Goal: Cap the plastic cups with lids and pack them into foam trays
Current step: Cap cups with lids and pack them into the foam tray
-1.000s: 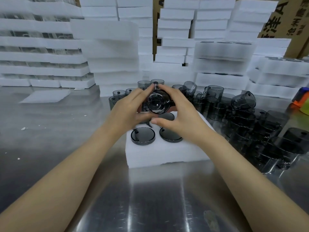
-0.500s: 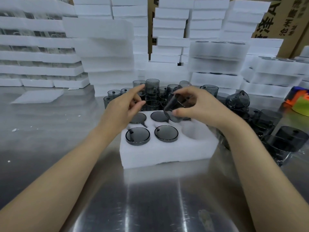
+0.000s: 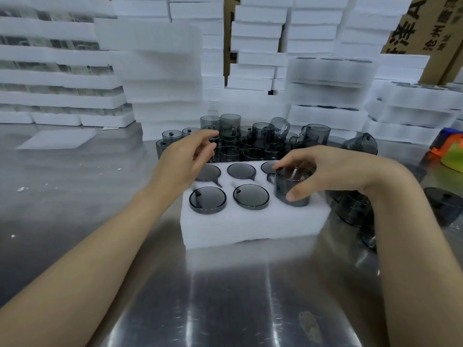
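A white foam tray [image 3: 250, 224] lies on the steel table in front of me. Several capped grey plastic cups [image 3: 208, 199] sit sunk in its round pockets, lids up. My right hand [image 3: 323, 169] grips another capped grey cup [image 3: 292, 189] from above, fingers on its lid and thumb on its side. That cup stands partly down in the tray's front right pocket. My left hand [image 3: 186, 159] hovers with relaxed fingers over the tray's back left corner, holding nothing. Behind the tray stands a cluster of loose grey cups [image 3: 230, 139].
More grey cups [image 3: 350, 209] lie piled to the right of the tray. Stacks of white foam trays [image 3: 160, 71] fill the back, with cardboard boxes [image 3: 411, 28] behind them. An orange and green object [image 3: 448, 151] sits at the far right. Bare steel table [image 3: 75, 196] lies left and near.
My right hand carried the capped cup down and right into the tray's front right pocket. My left hand let go of it and drew back toward the loose cups.
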Demonstrator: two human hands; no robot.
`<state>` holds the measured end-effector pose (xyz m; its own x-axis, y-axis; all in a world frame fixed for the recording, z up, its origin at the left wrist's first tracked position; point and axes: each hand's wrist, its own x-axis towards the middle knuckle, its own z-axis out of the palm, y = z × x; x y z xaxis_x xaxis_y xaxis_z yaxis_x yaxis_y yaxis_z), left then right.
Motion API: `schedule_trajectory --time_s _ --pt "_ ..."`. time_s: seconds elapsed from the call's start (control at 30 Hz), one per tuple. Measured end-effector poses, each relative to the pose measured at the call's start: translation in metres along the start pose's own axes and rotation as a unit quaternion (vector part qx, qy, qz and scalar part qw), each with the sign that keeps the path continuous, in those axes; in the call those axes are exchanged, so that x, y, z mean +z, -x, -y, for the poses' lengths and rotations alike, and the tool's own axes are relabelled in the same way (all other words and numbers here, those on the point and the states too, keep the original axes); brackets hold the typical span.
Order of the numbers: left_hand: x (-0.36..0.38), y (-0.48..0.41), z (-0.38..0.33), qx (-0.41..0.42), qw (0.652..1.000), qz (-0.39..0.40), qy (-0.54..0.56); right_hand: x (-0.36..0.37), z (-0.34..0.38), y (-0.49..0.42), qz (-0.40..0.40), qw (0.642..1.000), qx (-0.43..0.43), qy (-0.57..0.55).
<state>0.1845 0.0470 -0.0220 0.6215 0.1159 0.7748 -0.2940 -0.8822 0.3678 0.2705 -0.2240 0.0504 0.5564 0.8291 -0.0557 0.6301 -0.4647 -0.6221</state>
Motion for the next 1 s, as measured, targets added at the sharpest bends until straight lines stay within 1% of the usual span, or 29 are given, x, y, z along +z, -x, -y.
schedule_trajectory --time_s 0.17,0.3,0.47,0.63,0.73,0.83,1.0 --pt "0.001 0.000 0.003 -0.012 1.000 0.002 0.007 0.000 -0.002 0.001 -0.001 1.000 0.004 0.002" --pt "0.001 0.000 0.003 -0.019 1.000 0.004 0.015 0.001 -0.002 0.000 0.019 1.000 0.015 0.018" --pt "0.001 0.000 0.004 -0.019 1.000 -0.002 0.019 -0.003 -0.005 0.003 0.023 0.998 0.005 -0.059" --pt "0.001 0.000 0.004 -0.019 1.000 -0.005 0.024 -0.003 -0.011 0.002 0.021 0.999 0.015 -0.046" --pt "0.001 0.000 0.005 -0.022 0.999 -0.008 0.025 0.000 -0.009 -0.003 0.045 0.998 0.025 -0.024" --pt "0.002 0.000 0.007 -0.027 0.999 -0.009 0.028 0.001 -0.008 -0.006 0.052 0.998 0.031 0.001" --pt "0.002 0.000 0.007 -0.027 0.999 -0.012 0.025 -0.002 -0.012 -0.002 0.067 0.997 0.029 -0.024"
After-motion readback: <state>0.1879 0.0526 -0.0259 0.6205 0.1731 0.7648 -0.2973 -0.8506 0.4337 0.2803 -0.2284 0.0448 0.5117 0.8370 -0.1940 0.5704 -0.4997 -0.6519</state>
